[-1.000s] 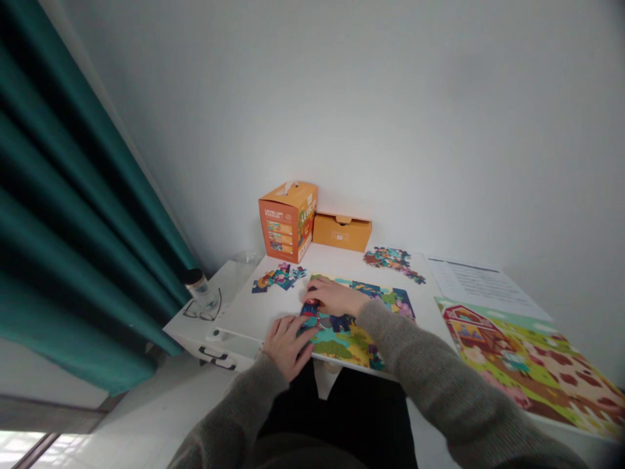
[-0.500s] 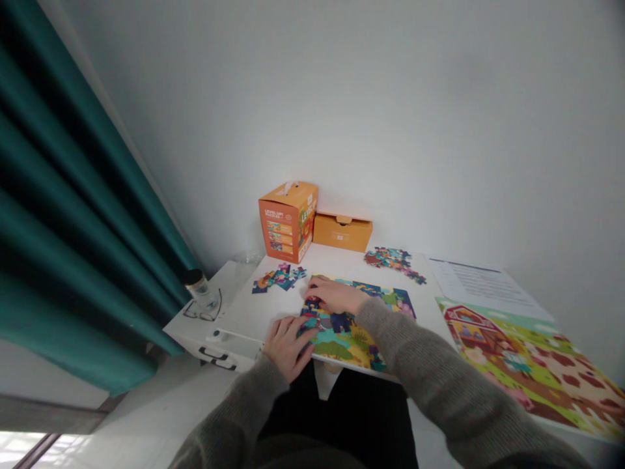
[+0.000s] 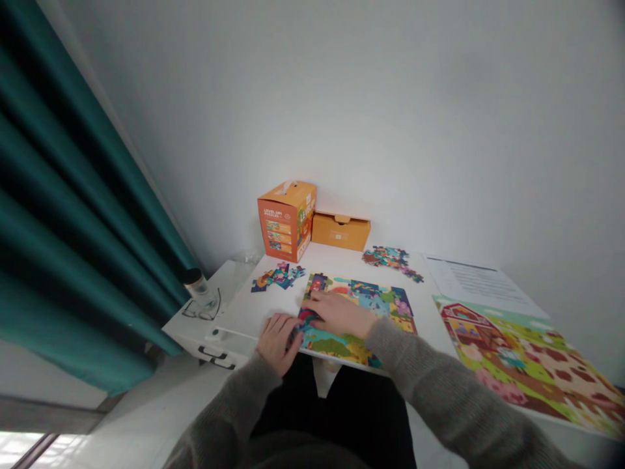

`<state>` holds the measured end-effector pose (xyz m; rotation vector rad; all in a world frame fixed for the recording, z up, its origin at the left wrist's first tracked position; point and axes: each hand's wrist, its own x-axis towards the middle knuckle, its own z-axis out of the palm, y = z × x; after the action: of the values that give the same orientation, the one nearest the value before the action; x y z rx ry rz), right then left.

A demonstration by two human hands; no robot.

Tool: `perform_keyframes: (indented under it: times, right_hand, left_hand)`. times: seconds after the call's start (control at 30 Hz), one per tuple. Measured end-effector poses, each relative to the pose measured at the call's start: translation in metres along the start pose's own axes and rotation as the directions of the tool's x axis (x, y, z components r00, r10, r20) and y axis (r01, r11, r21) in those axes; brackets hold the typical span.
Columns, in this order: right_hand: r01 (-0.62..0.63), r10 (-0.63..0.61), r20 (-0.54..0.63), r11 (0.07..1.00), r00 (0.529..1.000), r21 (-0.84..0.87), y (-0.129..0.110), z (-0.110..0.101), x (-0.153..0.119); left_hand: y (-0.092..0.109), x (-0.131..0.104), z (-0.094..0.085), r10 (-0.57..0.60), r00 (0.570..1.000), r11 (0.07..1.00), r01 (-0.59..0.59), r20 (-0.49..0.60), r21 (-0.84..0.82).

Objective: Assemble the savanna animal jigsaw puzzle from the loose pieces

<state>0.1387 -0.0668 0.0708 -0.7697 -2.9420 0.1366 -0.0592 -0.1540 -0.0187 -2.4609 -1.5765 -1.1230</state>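
- Puzzle (image 3: 364, 312) flat at near edge of tabletop (image 3: 336, 260), mid-frame.
- Right hand (image 3: 339, 312) palm-down, fingers spread, pressing puzzle's left part; grasping nothing.
- Left hand (image 3: 277, 333) flat at puzzle's near-left corner, fingertips touching edge, not clenched.
- Loose pieces (image 3: 277, 276) just left of puzzle; 2nd pile (image 3: 390, 258) behind, right.
- Orange boxes (image 3: 288, 220) at wall.
- Farm picture (image 3: 517, 358) far right.

Soft, even daylight fills the scene, brightest at the lower left corner. The curtain (image 3: 58, 215) folds fall into deep shadow. Wide-angle distortion bends the edges, and fine detail is slightly blurred.
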Motion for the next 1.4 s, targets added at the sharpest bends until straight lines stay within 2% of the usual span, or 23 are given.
perform_keyframes:
  times: [0.2,0.4,0.63,0.9,1.07,1.23,1.4]
  right_hand:
    - [-0.073,0.073,0.0,0.997,0.997,0.015,-0.006,0.01,0.002]
    - [-0.124,0.124,-0.004,0.991,0.992,0.049,-0.004,0.014,0.004]
    - [-0.093,0.092,0.017,0.989,0.996,0.111,0.002,0.02,0.005]
    - [-0.107,0.12,-0.074,0.981,0.99,0.162,0.001,0.031,0.007]
    - [-0.111,0.134,-0.091,0.969,0.987,0.222,0.001,0.032,0.005]
    - [-0.096,0.155,-0.139,0.928,0.978,0.359,0.022,0.018,-0.002]
    - [-0.212,0.278,-0.214,0.934,0.936,0.287,0.059,0.009,-0.005]
  left_hand:
    - [-0.007,-0.002,-0.009,0.059,0.998,0.998,-0.059,0.01,0.019]
    - [-0.006,-0.004,-0.008,0.07,0.998,0.997,-0.07,0.002,0.044]
    - [-0.008,-0.006,-0.006,0.067,0.998,0.996,-0.068,0.009,0.053]
    - [-0.008,-0.005,-0.006,0.077,0.997,0.994,-0.078,0.02,0.073]
    - [-0.011,-0.007,-0.003,0.105,0.994,0.987,-0.108,0.036,0.117]
    - [-0.011,-0.008,-0.004,0.106,0.993,0.988,-0.11,0.043,0.107]
    - [-0.012,-0.008,-0.003,0.106,0.994,0.99,-0.107,0.018,0.095]
